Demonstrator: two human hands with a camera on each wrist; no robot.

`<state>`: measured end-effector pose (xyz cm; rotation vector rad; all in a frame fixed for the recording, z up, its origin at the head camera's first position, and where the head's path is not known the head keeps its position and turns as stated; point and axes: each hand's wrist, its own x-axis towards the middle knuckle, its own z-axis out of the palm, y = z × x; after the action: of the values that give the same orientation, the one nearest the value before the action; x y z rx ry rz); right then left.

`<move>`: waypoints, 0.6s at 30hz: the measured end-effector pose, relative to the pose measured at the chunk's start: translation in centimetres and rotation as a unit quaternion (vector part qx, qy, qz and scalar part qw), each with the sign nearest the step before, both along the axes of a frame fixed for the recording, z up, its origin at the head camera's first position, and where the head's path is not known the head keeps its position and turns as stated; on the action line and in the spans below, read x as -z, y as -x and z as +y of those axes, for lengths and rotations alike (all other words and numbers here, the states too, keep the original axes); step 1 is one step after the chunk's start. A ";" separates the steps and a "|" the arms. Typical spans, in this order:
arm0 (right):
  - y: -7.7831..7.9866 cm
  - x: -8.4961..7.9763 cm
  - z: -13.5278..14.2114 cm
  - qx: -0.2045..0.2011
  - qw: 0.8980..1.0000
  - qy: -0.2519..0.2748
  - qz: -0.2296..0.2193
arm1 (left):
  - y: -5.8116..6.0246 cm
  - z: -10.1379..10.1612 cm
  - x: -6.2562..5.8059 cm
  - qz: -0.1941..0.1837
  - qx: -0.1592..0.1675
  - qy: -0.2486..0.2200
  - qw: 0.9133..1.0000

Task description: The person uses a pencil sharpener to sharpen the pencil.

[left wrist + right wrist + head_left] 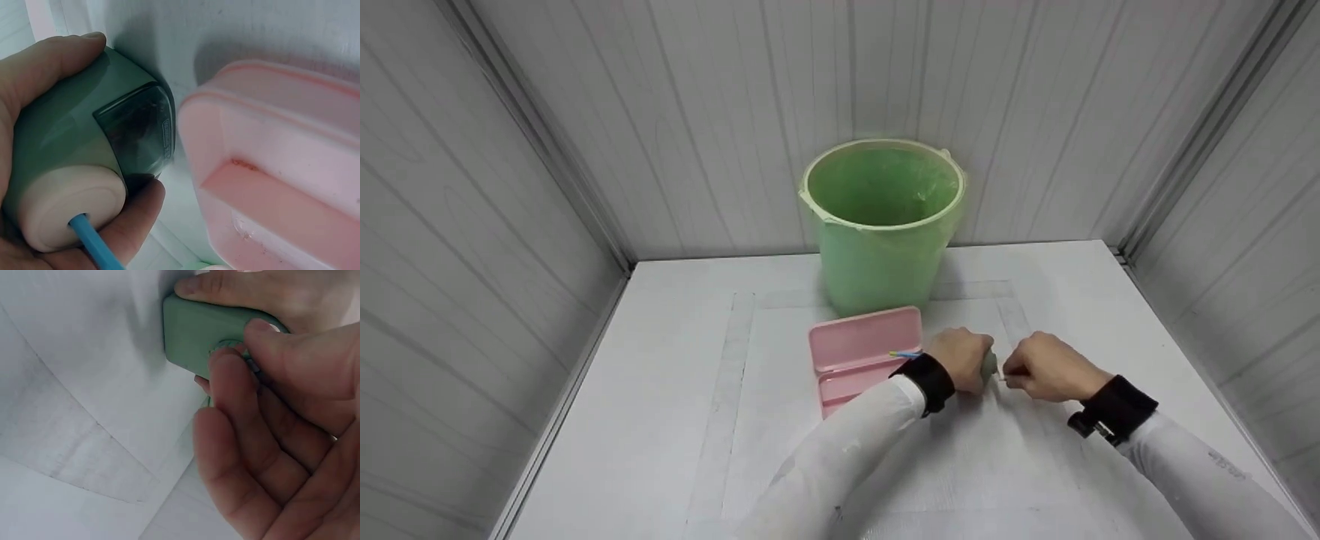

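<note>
My left hand (964,358) grips a green crank pencil sharpener (62,129), thumb on one side and fingers round the other. It has a dark see-through window (140,129) and a pale round front. A blue pencil (97,243) sticks out of the hole in that front, pointing left in the head view. On the sharpener's opposite side, my right hand (1050,367) pinches the small crank handle (1001,377) between thumb and forefinger. Its fingers mostly hide the crank in the right wrist view. The sharpener appears to rest against the white tabletop.
An open pink pencil case (866,339) lies left of my left hand, partly behind my forearm; reddish specks show inside it. Behind it stands a green bin (874,270) with a clear liner. Grey panel walls (720,112) enclose the white table (660,390) at the back and sides.
</note>
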<state>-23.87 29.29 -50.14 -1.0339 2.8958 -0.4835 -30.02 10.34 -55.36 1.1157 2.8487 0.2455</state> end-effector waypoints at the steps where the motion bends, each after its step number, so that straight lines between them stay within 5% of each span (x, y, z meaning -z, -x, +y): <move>1: 0.1 -0.2 0.1 0.004 1.000 -0.001 0.004 | 0.0 0.0 -0.1 0.000 0.002 0.001 1.000; 2: 0.2 -0.4 0.1 0.008 1.000 -0.001 0.008 | 0.1 0.0 -0.2 0.001 0.004 0.002 1.000; 3: 0.2 -0.6 0.2 0.013 1.000 0.000 0.013 | 0.9 0.7 1.2 0.009 0.000 0.000 1.000; 9: 0.5 -1.5 0.3 0.045 0.999 0.005 0.016 | 0.5 0.5 0.9 0.008 0.000 -0.004 1.000; 10: 0.5 -1.6 0.3 0.049 0.999 0.006 0.012 | -0.4 -0.2 -0.7 0.002 0.003 -0.003 1.000; 18: 1.0 -1.8 -0.2 0.090 0.996 -0.003 0.018 | -0.7 -0.5 -1.1 -0.001 0.006 -0.005 1.000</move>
<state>-24.88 29.14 -48.36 -0.7910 3.0355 -0.4662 -29.29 9.81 -54.29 1.1333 2.8416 0.2598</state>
